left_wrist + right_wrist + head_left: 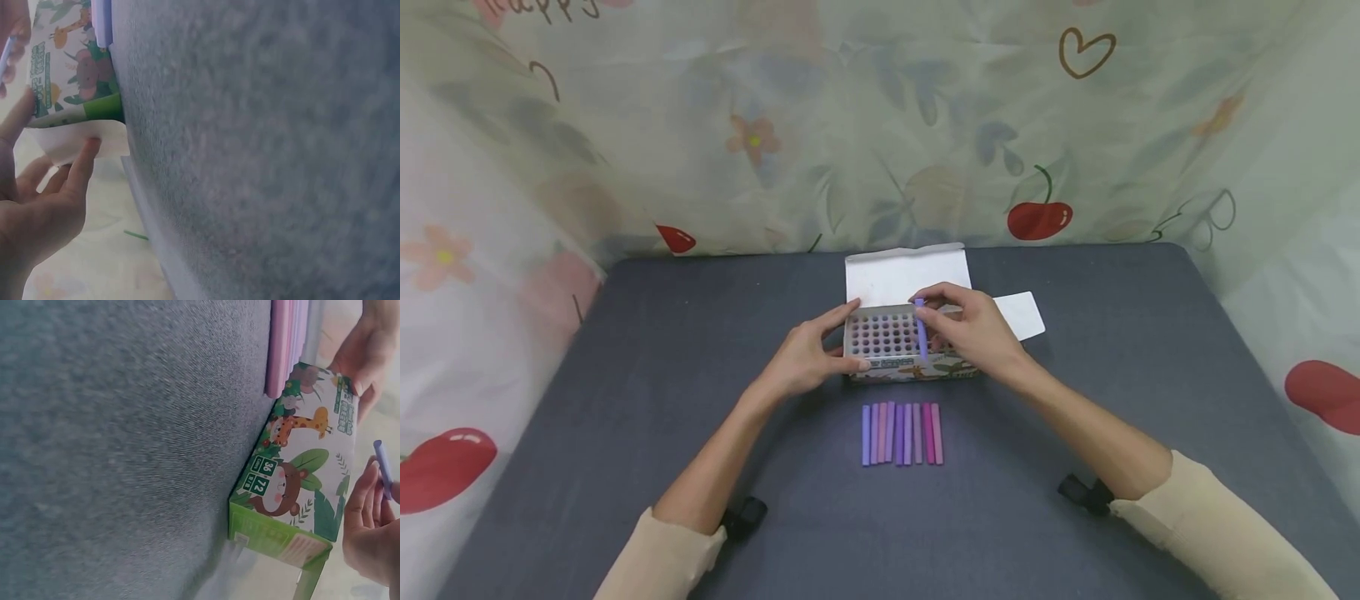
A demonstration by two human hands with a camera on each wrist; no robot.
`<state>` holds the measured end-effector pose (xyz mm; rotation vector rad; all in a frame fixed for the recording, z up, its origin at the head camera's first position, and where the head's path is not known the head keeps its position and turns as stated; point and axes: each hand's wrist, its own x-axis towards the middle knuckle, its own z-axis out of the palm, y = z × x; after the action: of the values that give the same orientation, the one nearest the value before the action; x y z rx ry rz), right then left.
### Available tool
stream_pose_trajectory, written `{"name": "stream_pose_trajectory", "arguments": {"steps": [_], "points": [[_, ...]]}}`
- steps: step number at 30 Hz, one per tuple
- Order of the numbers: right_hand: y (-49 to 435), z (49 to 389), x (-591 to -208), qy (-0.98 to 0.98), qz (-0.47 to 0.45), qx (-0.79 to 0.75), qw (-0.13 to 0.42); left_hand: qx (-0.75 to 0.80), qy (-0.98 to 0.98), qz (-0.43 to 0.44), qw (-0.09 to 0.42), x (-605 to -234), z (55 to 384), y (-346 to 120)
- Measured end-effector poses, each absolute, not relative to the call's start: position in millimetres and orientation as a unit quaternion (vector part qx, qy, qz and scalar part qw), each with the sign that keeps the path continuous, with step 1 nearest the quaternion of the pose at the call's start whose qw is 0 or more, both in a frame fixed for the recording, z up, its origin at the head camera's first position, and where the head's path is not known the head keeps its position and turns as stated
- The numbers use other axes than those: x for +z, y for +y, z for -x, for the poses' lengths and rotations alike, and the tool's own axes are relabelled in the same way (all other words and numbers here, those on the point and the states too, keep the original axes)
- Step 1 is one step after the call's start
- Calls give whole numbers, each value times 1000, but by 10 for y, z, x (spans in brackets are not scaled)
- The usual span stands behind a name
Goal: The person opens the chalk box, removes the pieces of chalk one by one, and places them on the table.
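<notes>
A printed cardboard box (913, 367) with cartoon animals stands on the table, its top showing rows of round holes (880, 333). At the box's left end, my left hand (805, 354) grips it, thumb at the front edge and fingers toward the back. Over the right part of the holes, my right hand (973, 325) pinches a slim purple crayon-like stick (921, 329) nearly upright. In the right wrist view the stick (382, 469) appears above the box's front face (300, 456). Whether its lower end touches a hole cannot be told.
Several purple and pink sticks (902, 433) lie side by side in a row in front of the box. The white lid flap (910, 275) stands raised behind, and a side flap (1021, 315) sticks out right. Floral curtain (850, 125) encloses the grey table (700, 333).
</notes>
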<state>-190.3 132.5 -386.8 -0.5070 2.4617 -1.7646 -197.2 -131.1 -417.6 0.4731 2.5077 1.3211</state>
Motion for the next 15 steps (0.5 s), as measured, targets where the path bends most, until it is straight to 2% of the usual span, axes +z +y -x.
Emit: {"name": "stream_pose_trajectory", "arguments": {"steps": [15], "points": [[1559,1712,-3925,777,137,-610,70,429,878,-165,135,-4145,1985,-1296]]}}
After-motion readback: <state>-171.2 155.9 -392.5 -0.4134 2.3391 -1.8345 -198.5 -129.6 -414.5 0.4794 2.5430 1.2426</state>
